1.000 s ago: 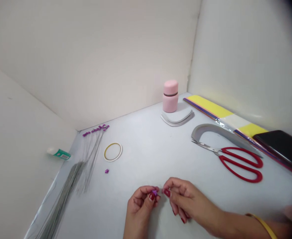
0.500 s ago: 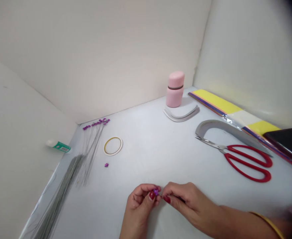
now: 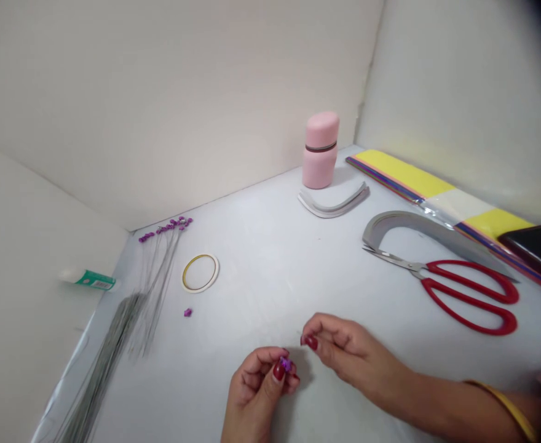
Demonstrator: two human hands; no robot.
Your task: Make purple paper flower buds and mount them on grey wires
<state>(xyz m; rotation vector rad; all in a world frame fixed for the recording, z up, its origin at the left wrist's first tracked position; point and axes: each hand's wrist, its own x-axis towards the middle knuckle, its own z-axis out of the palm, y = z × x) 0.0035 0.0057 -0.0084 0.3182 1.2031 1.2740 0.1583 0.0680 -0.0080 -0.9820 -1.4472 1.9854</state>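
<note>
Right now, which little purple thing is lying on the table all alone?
The purple piece just below the tape ring in the picture. The others cluster at the far ends of thin wires, except one held in the left hand.

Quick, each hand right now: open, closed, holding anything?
Left hand: closed, pinching a small purple piece.
Right hand: closed in a pinch; anything held there is too small to make out.

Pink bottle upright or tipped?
Upright: the bottle stands with its base on the table, pink top uppermost.
</note>
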